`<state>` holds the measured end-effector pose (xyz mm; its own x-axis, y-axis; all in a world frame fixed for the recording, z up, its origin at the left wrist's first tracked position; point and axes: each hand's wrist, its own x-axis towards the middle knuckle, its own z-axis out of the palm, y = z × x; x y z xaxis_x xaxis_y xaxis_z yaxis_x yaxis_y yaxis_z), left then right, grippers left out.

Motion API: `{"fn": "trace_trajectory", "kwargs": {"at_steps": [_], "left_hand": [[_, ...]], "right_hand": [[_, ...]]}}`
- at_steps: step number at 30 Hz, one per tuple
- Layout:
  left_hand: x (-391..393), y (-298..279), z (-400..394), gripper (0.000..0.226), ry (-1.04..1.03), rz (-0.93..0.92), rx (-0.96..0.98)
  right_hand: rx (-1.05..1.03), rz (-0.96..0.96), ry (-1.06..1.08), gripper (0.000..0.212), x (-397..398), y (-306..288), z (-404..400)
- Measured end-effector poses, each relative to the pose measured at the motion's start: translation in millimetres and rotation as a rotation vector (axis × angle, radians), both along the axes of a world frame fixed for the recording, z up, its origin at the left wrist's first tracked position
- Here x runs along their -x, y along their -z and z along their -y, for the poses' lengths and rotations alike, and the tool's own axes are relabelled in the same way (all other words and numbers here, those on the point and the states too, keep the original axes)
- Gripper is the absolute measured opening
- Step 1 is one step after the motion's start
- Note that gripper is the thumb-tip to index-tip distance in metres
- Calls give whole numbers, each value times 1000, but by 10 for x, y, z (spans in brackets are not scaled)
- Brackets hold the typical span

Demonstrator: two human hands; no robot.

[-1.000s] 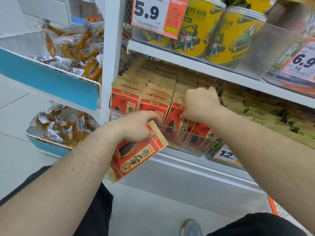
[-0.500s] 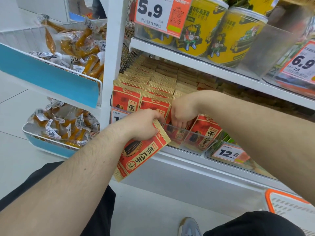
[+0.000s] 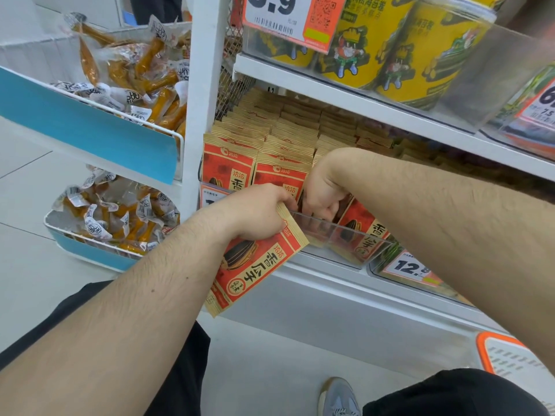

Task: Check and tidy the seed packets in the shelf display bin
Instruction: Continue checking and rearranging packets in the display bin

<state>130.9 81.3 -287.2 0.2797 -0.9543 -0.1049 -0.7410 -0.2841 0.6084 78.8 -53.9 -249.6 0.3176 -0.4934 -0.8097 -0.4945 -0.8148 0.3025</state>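
Red and tan seed packets (image 3: 231, 163) stand in rows inside a clear plastic display bin (image 3: 354, 235) on the middle shelf. My left hand (image 3: 255, 214) grips one loose red seed packet (image 3: 255, 265) by its top edge, tilted, in front of the bin and below its rim. My right hand (image 3: 324, 187) reaches down into the bin's front, fingers curled behind the clear wall among the front packets; whether it grips one is hidden. Another packet (image 3: 363, 235) leans at the bin's front right.
Yellow snack cans (image 3: 426, 49) stand on the shelf above, behind a 5.9 price tag (image 3: 288, 16). Wire baskets of orange wrapped snacks (image 3: 135, 76) hang at left. A 12.8 tag (image 3: 411, 267) sits right of the bin. An orange-rimmed basket (image 3: 510, 358) lies on the floor at right.
My right hand has moved left and dipped down from the packet tops into the bin's front. The left hand keeps the loose packet in about the same place.
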Motion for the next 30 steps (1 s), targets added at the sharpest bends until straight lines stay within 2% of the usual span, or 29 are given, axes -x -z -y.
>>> {"fn": "trace_trajectory", "kwargs": {"at_steps": [4, 6, 8, 11, 14, 16, 18, 19, 23, 25, 28, 30], "left_hand": [[1, 47, -46, 41, -28, -111, 59], [-14, 44, -74, 34, -63, -227, 116], [-16, 26, -89, 26, -88, -322, 181], [37, 5, -79, 20, -124, -446, 262], [140, 3, -34, 20, -156, -523, 337], [231, 9, 9, 19, -165, -610, 375], [342, 15, 48, 19, -162, -714, 413], [402, 16, 60, 19, -156, -758, 428], [595, 54, 109, 18, -127, -891, 470], [645, 69, 129, 12, -133, -957, 470], [641, 78, 138, 1, -172, -1051, 442], [618, 87, 136, 12, -189, -1060, 435]], "right_hand": [[-42, 100, 39, 38, 113, -113, -102], [-7, 249, -3, 33, 206, -277, -144], [-10, 398, -45, 37, 371, -544, -210], [68, 839, -51, 40, 753, -798, -293], [93, 1489, 195, 31, 1157, -642, -468], [220, 1747, 332, 23, 1334, -367, -513], [265, 1844, 511, 15, 1435, -108, -515], [209, 1862, 619, 11, 1462, -6, -520], [-261, 1808, 934, 10, 1524, 204, -513], [-401, 1851, 973, 12, 1570, 225, -510], [-413, 1883, 994, 29, 1636, 221, -508], [-396, 1870, 978, 35, 1663, 227, -491]]}}
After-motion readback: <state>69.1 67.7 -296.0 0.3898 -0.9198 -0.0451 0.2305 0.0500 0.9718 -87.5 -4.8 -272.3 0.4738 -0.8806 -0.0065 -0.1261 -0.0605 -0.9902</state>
